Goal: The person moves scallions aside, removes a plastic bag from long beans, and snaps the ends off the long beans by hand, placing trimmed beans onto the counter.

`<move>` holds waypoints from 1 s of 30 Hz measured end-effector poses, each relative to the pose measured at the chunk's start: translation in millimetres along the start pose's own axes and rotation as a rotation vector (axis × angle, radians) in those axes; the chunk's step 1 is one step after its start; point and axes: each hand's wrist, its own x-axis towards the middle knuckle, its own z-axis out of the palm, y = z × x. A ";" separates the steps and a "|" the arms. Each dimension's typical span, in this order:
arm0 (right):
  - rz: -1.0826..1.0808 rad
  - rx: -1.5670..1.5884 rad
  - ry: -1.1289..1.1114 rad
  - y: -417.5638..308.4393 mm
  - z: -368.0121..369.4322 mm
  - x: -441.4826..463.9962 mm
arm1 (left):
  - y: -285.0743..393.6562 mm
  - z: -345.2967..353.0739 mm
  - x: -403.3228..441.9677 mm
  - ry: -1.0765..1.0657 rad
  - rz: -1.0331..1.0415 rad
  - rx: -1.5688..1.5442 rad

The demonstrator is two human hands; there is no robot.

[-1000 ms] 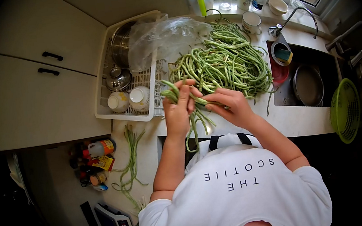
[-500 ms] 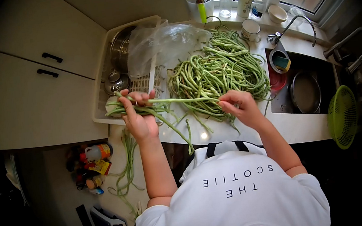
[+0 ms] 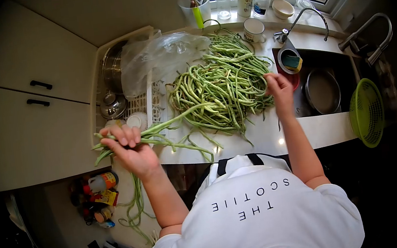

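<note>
Now, left hand (image 3: pixel 132 152) clasps long beans (image 3: pixel 161 126); right hand (image 3: pixel 280 92), by pile's (image 3: pixel 226 91) edge, grip unclear.

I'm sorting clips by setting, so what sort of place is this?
Most likely a home kitchen: a sink with a pan in it, a dish rack holding bowls, and a heap of long green beans on the counter.
</note>
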 end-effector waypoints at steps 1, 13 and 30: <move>-0.068 -0.093 0.065 0.6 -17.1 9.5 | 4.3 0.7 1.7 0.014 0.008 0.012; -0.153 -0.520 -0.575 12.4 36.7 -10.3 | 2.5 2.3 13.5 -0.013 -0.060 0.164; -0.086 0.239 -0.646 -84.8 116.6 -31.9 | -26.0 25.8 -25.6 -0.421 -0.323 0.844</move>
